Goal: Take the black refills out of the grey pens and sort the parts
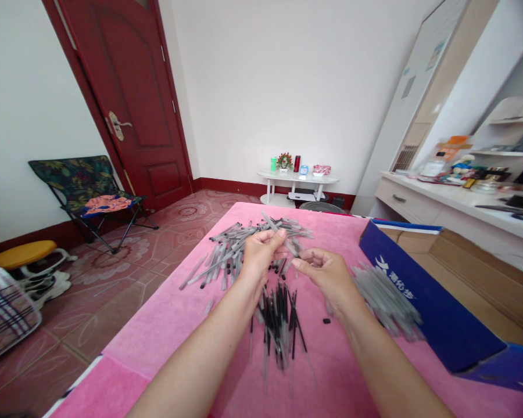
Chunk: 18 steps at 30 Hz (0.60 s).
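Observation:
My left hand (261, 251) is closed on a grey pen barrel (293, 246) that slants toward my right hand. My right hand (321, 268) pinches the barrel's lower end between thumb and fingers. Both hands hover over a pink-covered table (165, 325). Behind them lies a heap of grey pen barrels (230, 249). Below them sits a pile of thin black refills (279, 322). Another heap of grey pens (386, 296) lies at my right wrist.
A blue cardboard box (422, 307) stands open along the table's right side. A small black cap (326, 320) lies loose on the cloth. Further off are a red door (135, 98), a folding chair (91, 191), a white side table (294, 180) and a dresser (453, 203).

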### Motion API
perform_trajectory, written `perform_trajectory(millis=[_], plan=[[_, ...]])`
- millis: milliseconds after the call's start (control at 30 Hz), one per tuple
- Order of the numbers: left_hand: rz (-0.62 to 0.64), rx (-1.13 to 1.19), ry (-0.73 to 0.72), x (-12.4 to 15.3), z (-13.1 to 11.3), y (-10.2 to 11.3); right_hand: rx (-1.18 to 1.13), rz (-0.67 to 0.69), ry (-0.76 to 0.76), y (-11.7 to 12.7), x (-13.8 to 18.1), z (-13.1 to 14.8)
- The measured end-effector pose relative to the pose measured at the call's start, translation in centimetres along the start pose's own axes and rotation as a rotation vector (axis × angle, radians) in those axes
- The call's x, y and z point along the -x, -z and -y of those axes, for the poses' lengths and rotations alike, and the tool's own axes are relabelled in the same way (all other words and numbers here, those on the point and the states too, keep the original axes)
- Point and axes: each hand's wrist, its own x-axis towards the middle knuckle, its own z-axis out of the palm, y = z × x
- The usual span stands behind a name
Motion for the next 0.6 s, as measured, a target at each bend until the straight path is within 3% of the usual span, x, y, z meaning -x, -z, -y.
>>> perform_trajectory(millis=[200,467,600], plan=[[-0.007,-0.012,0.006,0.2,-0.2,-0.2,0.067,0.087,-0.075,-0.1,0.3,0.3],[-0.124,-0.004,-0.019,-0.3,-0.4,0.3,0.165,-0.146,0.074,0.2,-0.1,-0.7],[-0.135,0.018,-0.010,-0.6,-0.5,0.9,-0.012,-0.046,-0.040,-0.2,0.0,-0.4]])
